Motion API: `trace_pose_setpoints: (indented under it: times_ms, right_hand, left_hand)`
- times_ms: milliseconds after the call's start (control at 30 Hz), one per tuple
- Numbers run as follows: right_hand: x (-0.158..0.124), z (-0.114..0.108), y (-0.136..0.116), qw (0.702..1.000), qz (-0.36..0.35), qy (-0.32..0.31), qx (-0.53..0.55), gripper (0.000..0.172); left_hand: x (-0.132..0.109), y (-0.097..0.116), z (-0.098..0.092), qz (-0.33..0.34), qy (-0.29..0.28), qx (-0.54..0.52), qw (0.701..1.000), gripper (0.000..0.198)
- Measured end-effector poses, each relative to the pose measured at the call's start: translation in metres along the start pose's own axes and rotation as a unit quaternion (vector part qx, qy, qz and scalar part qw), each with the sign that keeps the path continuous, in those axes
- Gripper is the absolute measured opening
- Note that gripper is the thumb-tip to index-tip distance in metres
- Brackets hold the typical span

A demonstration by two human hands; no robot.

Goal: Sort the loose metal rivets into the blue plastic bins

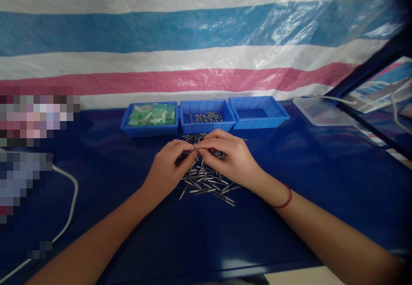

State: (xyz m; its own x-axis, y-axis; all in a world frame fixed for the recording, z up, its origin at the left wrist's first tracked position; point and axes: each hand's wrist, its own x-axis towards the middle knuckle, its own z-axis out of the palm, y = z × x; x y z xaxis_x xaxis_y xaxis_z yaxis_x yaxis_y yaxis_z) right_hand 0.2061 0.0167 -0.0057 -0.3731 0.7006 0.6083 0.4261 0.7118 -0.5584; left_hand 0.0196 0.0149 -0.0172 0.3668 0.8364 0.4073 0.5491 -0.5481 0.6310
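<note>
A loose pile of blind rivets with thin metal shanks lies spread on the dark blue table. Above it, my left hand and my right hand meet, thumb and fingertips pinched. Between their fingertips is a thin blind rivet, held from both sides and mostly covered by the fingers. Behind my hands, the middle blue bin holds several metal rivets or pins. Part of the pile is hidden under both hands.
The left blue bin contains green bags and small pale pieces. To the right stand another blue bin and a translucent plastic lid. A white cable curves along the left. A striped sheet hangs behind.
</note>
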Motion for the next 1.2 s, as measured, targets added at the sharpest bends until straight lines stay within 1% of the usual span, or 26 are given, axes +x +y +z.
trace_pose_setpoints:
  times_ms: [100, 167, 267, 333, 400, 467, 567, 633, 667, 767, 833, 867, 933, 967, 1000, 1067, 1133, 1200]
  right_hand:
    - [0.001, -0.005, 0.001, 0.992, -0.045, -0.024, -0.112, 0.015]
    - [0.005, -0.009, 0.004, 0.985, -0.055, -0.036, -0.159, 0.018]
    - [0.016, -0.015, 0.015, 0.979, -0.027, -0.009, -0.202, 0.023]
    - [0.025, -0.018, 0.026, 0.971, 0.006, 0.018, -0.240, 0.025]
    - [0.033, -0.020, 0.036, 0.960, 0.032, 0.017, -0.278, 0.027]
    - [0.037, -0.023, 0.042, 0.953, 0.051, 0.005, -0.298, 0.027]
    - [0.031, -0.029, 0.038, 0.960, 0.055, 0.017, -0.273, 0.025]
    - [0.022, -0.036, 0.031, 0.969, 0.055, 0.025, -0.238, 0.023]
    - [0.016, -0.039, 0.027, 0.974, 0.059, 0.015, -0.220, 0.022]
    - [0.001, -0.049, 0.023, 0.980, 0.071, -0.063, -0.177, 0.019]
    - [-0.006, -0.051, 0.025, 0.974, 0.085, -0.116, -0.174, 0.017]
    - [-0.009, -0.051, 0.027, 0.969, 0.093, -0.136, -0.183, 0.021]
    - [-0.012, -0.047, 0.031, 0.958, 0.099, -0.166, -0.212, 0.034]
    - [-0.013, -0.045, 0.033, 0.954, 0.097, -0.178, -0.223, 0.037]
    - [-0.014, -0.042, 0.034, 0.951, 0.094, -0.187, -0.228, 0.037]
    - [-0.014, -0.039, 0.034, 0.952, 0.087, -0.197, -0.216, 0.027]
    - [-0.014, -0.038, 0.031, 0.959, 0.081, -0.204, -0.181, 0.018]
    - [-0.014, -0.038, 0.027, 0.965, 0.071, -0.212, -0.137, 0.014]
  left_hand:
    - [0.001, 0.000, -0.004, 0.013, 0.020, 0.026, 0.999, 0.012]
    - [0.001, 0.000, -0.006, 0.014, 0.022, 0.041, 0.999, 0.016]
    - [0.002, -0.002, -0.011, 0.006, 0.010, 0.067, 0.998, 0.029]
    - [0.002, -0.006, -0.014, 0.008, -0.009, 0.093, 0.996, 0.033]
    - [0.002, -0.010, -0.017, 0.014, -0.039, 0.119, 0.992, 0.037]
    - [0.002, -0.015, -0.020, 0.022, -0.081, 0.138, 0.987, 0.045]
    - [0.001, -0.020, -0.027, 0.037, -0.158, 0.162, 0.973, 0.065]
    - [0.000, -0.021, -0.032, 0.026, -0.198, 0.181, 0.963, 0.082]
    - [0.000, -0.021, -0.035, 0.014, -0.215, 0.189, 0.958, 0.089]
    - [-0.001, -0.020, -0.043, -0.026, -0.272, 0.205, 0.940, 0.104]
    - [-0.002, -0.019, -0.045, -0.043, -0.304, 0.213, 0.928, 0.110]
    - [-0.003, -0.018, -0.046, -0.047, -0.316, 0.216, 0.923, 0.111]
    - [-0.004, -0.018, -0.044, -0.043, -0.324, 0.220, 0.919, 0.111]
    - [-0.004, -0.018, -0.042, -0.038, -0.322, 0.220, 0.920, 0.109]
    - [-0.005, -0.018, -0.039, -0.030, -0.316, 0.219, 0.923, 0.106]
    - [-0.006, -0.020, -0.034, -0.009, -0.300, 0.214, 0.930, 0.101]
    - [-0.007, -0.021, -0.028, 0.015, -0.286, 0.211, 0.935, 0.098]
    - [-0.008, -0.021, -0.024, 0.037, -0.276, 0.209, 0.937, 0.095]
